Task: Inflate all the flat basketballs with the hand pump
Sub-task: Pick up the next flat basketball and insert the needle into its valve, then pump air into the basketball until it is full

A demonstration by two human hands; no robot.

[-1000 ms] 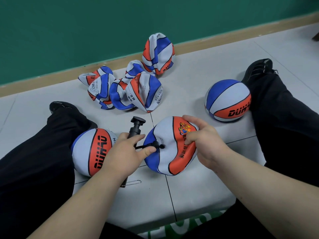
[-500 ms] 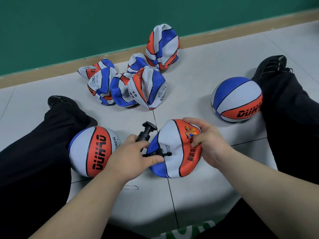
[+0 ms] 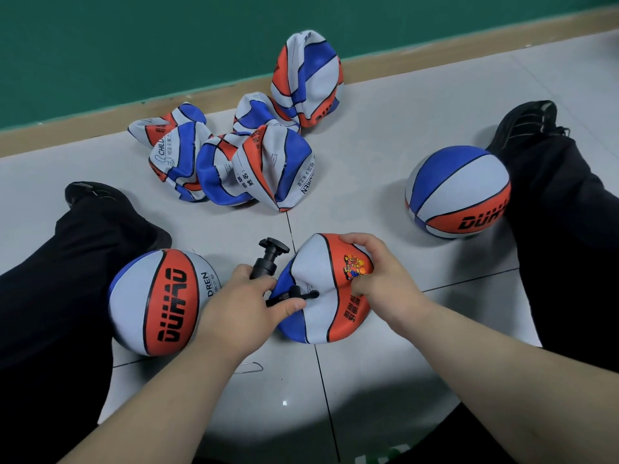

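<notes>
Left grip closed round hand pump, right grip clutching flat basketball, inflated ball beside.

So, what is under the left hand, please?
The black hand pump: its handle sticks out beyond the left hand, and its short hose reaches the flat ball that the right hand grips. The pump's body is covered by the fingers.

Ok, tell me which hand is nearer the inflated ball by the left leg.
Left. The left hand, gripping the pump, is right beside that inflated ball; the right hand holds the flat ball beyond the pump.
</notes>
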